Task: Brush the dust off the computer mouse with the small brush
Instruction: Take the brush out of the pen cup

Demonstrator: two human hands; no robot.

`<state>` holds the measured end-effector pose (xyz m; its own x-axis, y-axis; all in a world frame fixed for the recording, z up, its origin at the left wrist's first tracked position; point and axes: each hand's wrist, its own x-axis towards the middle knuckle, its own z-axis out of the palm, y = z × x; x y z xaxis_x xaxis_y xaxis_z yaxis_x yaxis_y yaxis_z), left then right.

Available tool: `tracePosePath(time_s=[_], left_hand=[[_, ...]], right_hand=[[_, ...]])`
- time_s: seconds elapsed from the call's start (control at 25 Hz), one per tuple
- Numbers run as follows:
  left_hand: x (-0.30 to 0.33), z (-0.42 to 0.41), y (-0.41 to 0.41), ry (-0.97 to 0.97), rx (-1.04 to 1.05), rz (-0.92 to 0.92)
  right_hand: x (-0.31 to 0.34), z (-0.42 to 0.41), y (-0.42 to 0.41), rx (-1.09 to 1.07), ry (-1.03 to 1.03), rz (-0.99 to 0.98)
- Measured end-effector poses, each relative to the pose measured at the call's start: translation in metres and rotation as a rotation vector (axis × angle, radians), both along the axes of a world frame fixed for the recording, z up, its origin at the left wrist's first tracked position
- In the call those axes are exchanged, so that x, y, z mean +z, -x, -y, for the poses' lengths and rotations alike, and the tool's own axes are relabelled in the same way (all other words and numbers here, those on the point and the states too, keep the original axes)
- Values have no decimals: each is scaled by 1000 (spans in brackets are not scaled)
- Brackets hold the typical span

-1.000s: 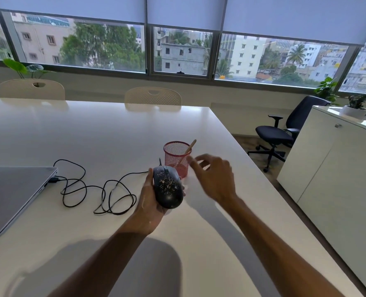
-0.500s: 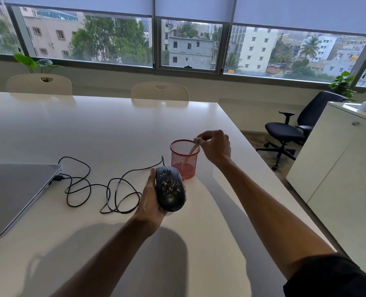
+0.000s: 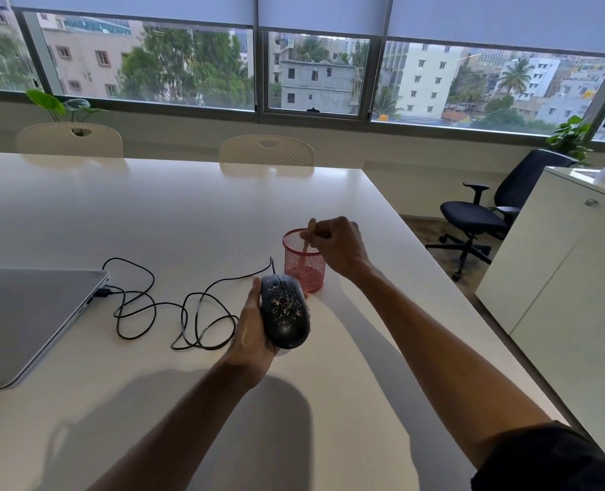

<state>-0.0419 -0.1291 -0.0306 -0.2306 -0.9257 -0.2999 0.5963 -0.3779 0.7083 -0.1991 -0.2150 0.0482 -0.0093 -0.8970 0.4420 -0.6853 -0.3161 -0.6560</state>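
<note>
Dust-speckled computer mouse (image 3: 285, 310), rigid and light, is cupped by the left hand (image 3: 249, 334); the slim brush handle (image 3: 310, 232) is pinched by the right hand (image 3: 340, 248).

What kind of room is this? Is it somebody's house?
Probably an office meeting room, not a house. There is a big white table with a laptop, a black swivel chair beside a white cabinet, and a long row of windows looking onto city buildings.
</note>
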Motion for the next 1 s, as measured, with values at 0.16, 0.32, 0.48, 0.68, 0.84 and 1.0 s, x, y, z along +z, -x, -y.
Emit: tracePosePath(time_s=[0.16,0.32,0.48,0.68,0.84,1.0], left_hand=[[18,-16,2,197,-4,-18],[31,-38,1,307,-13,-9],[37,-66,-3,331,-42,-1],[36,-101,-7,267,-63,3],[29,-131,-5,142,-73,-30],[24,-171,2,154,-75,-40]], right_hand=[[19,-22,15,-163,117,321],[33,-65,26,-144,143,579],[41,-124,25,-77,98,674],[33,-187,20,-29,-19,760],[24,-237,20,-39,-29,780],[17,-290,31,-27,32,768]])
